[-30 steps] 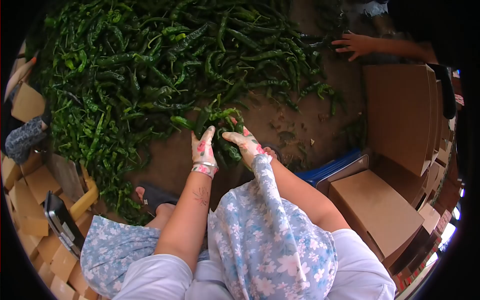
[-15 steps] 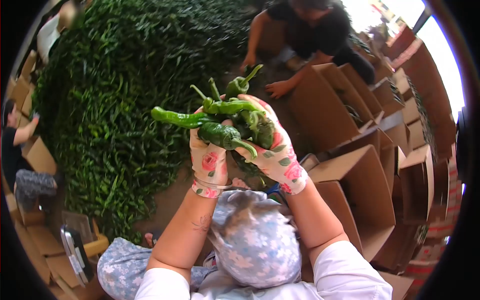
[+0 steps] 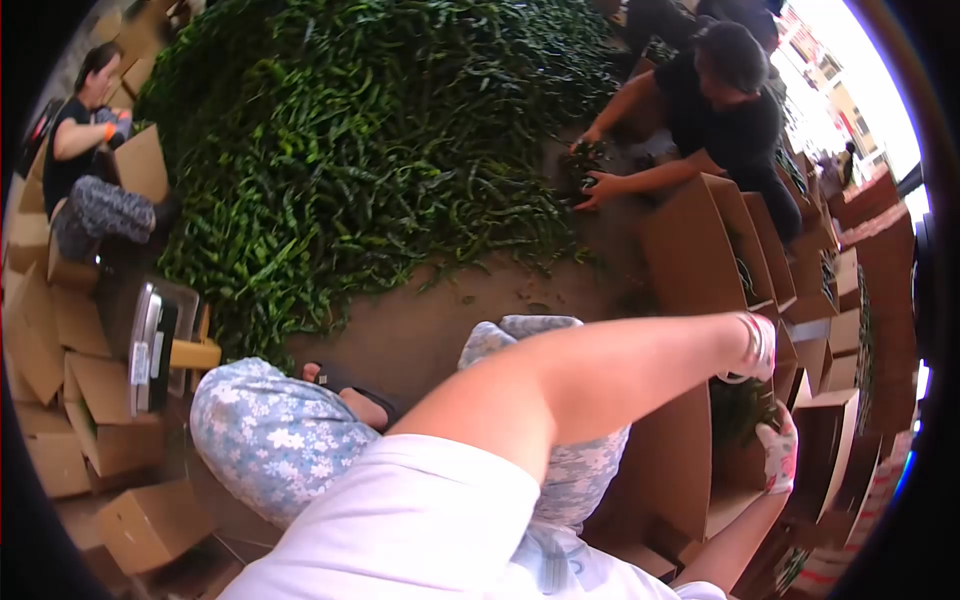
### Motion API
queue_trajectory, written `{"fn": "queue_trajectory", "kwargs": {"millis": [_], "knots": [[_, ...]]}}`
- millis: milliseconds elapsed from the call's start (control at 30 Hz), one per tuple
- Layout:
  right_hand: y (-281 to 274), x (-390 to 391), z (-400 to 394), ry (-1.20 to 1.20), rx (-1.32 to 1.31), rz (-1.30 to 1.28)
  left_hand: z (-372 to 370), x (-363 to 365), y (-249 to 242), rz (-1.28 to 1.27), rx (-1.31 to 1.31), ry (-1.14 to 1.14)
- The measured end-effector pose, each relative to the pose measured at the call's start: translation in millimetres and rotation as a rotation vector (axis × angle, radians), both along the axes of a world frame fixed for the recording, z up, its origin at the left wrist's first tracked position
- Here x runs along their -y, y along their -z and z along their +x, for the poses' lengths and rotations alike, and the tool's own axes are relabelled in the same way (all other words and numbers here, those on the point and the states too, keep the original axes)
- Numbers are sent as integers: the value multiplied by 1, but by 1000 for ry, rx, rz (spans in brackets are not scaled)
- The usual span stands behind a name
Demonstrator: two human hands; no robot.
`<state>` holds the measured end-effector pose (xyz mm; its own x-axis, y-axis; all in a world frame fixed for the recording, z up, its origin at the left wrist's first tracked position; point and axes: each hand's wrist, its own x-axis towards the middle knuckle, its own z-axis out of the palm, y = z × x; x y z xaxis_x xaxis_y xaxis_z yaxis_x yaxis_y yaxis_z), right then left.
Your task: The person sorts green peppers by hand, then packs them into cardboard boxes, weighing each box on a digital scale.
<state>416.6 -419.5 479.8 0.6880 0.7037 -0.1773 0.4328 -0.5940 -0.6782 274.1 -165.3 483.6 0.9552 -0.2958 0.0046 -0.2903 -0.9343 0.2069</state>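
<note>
My left arm stretches across to the right, and my left hand (image 3: 758, 348), in a floral glove with a bangle at the wrist, reaches over an open cardboard box (image 3: 672, 465). Its fingers are hidden from view. Lower down, my right hand (image 3: 779, 455), in a matching glove, is at the box's right side, thumb and fingers apart. Between the two hands, a dark clump of green peppers (image 3: 738, 408) shows inside the box. Whether my left hand grips any of them I cannot tell.
A big heap of green peppers (image 3: 370, 150) covers the floor ahead. A person in black (image 3: 725, 110) handles peppers at its right edge; another person (image 3: 85, 150) sits at the left. A scale (image 3: 155, 345) stands left, near cardboard boxes (image 3: 110, 415). More boxes (image 3: 700, 240) line the right.
Both hands have swung from the middle, where they held several green peppers, down right to the box. The view has shifted. The person in black now has peppers in hand.
</note>
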Motion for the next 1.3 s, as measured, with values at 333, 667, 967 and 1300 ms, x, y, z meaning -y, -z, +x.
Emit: {"fn": "queue_trajectory", "kwargs": {"millis": [333,667,967,1300], "knots": [[17,-259,-168,-680,100,239,-438,-112,365,-1321,1028,-2605],[242,-589,-325,-1372,254,-175,-504,-87,484,-2210,1704,-2330],[344,-651,-375,-1070,25,-352,-417,-183,427,-2634,1561,-1687],[314,-666,-385,-1242,-307,-683,-400,-228,364,-2528,1674,-2089]]}}
